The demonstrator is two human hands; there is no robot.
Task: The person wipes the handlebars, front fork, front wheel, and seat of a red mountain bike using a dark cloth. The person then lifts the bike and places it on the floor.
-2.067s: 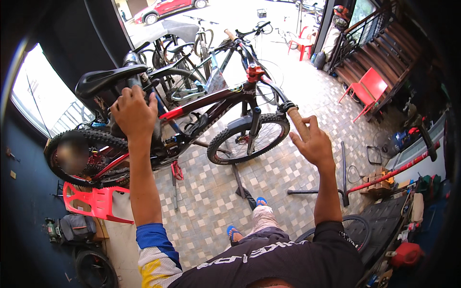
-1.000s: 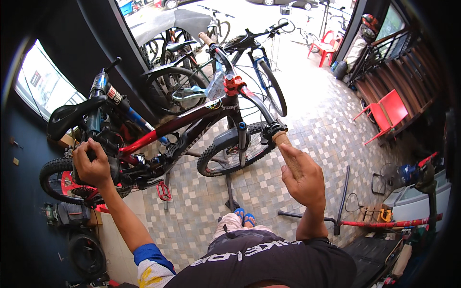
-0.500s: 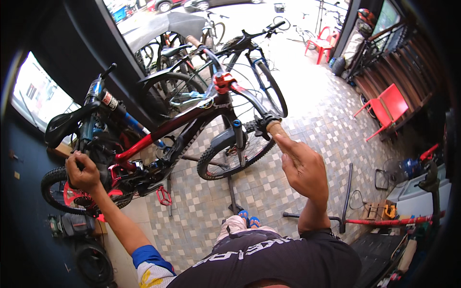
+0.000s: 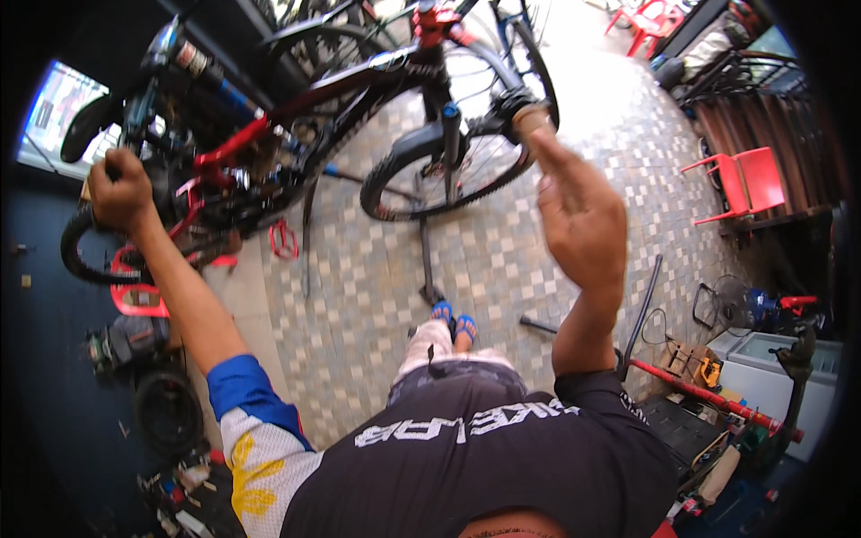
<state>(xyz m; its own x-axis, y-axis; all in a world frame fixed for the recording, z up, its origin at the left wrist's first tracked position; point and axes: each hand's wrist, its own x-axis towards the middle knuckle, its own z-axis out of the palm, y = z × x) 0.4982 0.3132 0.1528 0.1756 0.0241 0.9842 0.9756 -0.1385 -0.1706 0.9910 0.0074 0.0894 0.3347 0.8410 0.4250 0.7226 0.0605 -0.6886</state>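
Observation:
A dark red and black mountain bike [image 4: 309, 99] is held off the floor at the left, its saddle [image 4: 90, 127] near the clamp of a work stand. My right hand [image 4: 583, 220] is closed around the tan handlebar grip [image 4: 531, 121] at the near end of the bar. Under the bar, the front wheel [image 4: 448, 170] is turned at an angle to the frame. My left hand [image 4: 121, 190] makes a fist beside the stand's clamp [image 4: 143, 117], just below the saddle. Whatever sits inside that fist is hidden from view.
Behind this bike stand other bikes [image 4: 332, 45]. A red plastic chair [image 4: 749, 184] is at the right by wooden slats. A red stand pole [image 4: 708, 394] and a white chest [image 4: 776, 363] lie lower right. A loose tyre [image 4: 169, 412] leans at lower left. The stand's legs [image 4: 426, 251] spread across the tiles.
The view has tipped downward, so the bike sits higher in the picture and more of my body shows. Both hands stay closed in about the same places on the bike and near the clamp.

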